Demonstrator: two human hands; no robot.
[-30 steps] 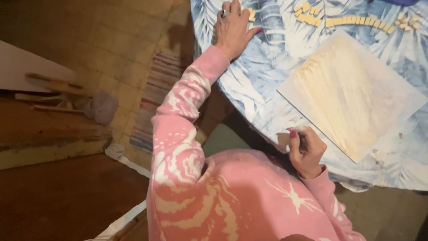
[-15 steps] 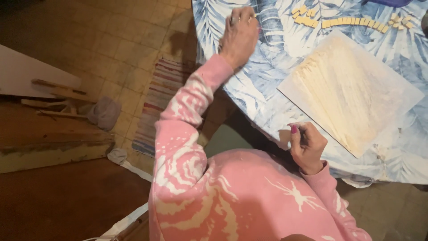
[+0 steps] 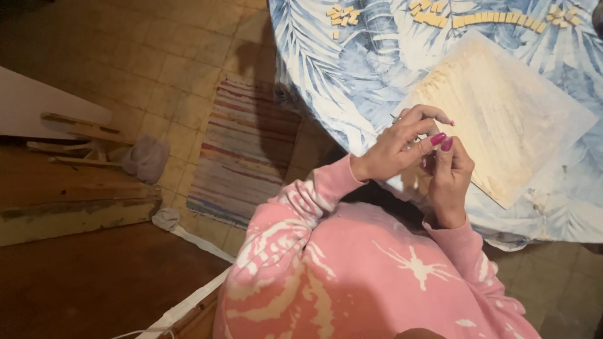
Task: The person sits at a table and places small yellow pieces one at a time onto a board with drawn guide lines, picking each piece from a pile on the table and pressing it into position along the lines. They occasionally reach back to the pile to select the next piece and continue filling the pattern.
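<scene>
My left hand [image 3: 399,144] and my right hand [image 3: 451,176] meet at the near edge of a round table covered by a blue leaf-print cloth [image 3: 352,81]. Their fingertips touch over the corner of a pale square board [image 3: 509,119]. A thin dark tool pokes out between the fingers; which hand grips it is unclear. Small tan tiles [image 3: 483,17] lie in a row and in loose clusters at the table's far side. Both arms wear pink patterned sleeves.
A striped rug [image 3: 242,150] lies on the tiled floor left of the table. Wooden planks and a white panel [image 3: 44,110] sit at the far left beside a grey cloth bundle [image 3: 146,158]. A white strip [image 3: 188,301] runs near my lap.
My left hand has come back from the tiles at the table's far side to join my right hand at the board's near corner. The view has shifted left.
</scene>
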